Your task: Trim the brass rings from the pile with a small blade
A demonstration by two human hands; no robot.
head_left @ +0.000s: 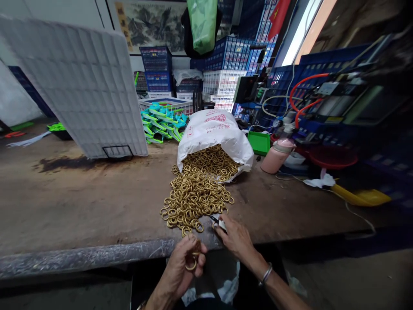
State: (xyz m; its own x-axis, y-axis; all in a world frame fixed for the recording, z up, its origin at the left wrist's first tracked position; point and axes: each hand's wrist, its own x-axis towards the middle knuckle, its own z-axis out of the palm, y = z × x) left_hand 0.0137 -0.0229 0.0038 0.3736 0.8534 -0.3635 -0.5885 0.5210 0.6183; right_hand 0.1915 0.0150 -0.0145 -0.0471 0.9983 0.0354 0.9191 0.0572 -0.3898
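"Head view: where to look for the gold ring (192, 269)?"

"Among the curled fingers of the left hand (179, 266), at the near edge of the worktable (106, 211). Clasped, not released; number of rings held, cannot tell."

"Best handling?"

"Judgement: pinch lightly between thumb and forefinger, rim exposed, remaining fingers cupped beneath against a drop. Better worked over the tabletop than off the edge."

"Pointing which way?"

"No real heading: round, so without a long axis. Open face turned roughly toward the camera; exact tilt unreadable, partly covered by fingers."

"And the right hand (238, 237)?"

"Thumb and forefinger closed on a small black-and-white tool (221, 224); kind too small to tell. Long axis slanting, dark end up-left toward the pile (193, 196) of similar rings, pale end down-right into the grip. Judgement: keep dark end clear of left fingertips, in case of a sharp edge."

"Farther out?"

"Behind the pile, a white sack (209, 127) on its side, mouth toward the near edge, more rings inside. To the right, a green tray (259, 143) and a pink bottle (276, 157)."
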